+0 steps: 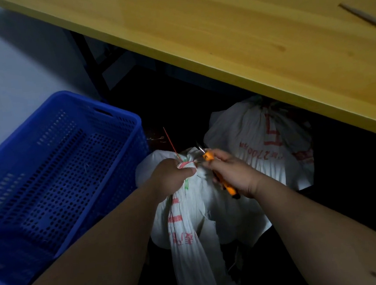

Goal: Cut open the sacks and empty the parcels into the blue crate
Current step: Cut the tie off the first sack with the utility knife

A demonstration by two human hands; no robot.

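A white woven sack (190, 228) with red print stands on the dark floor in front of me, its neck bound with a red tie (185, 164). My left hand (170, 178) grips the gathered neck just under the tie. My right hand (230, 175) holds an orange-handled cutter (207, 156), its short blade pointing at the tie from the right. A second tied white sack (262, 145) sits behind, partly under the table. The blue perforated crate (55, 167) stands to the left, with nothing visible inside.
A yellow wooden table (242, 42) overhangs the sacks from above and right; a thin stick (364, 16) lies on it. Dark table legs (94, 66) stand behind the crate. Pale floor spreads at the far left.
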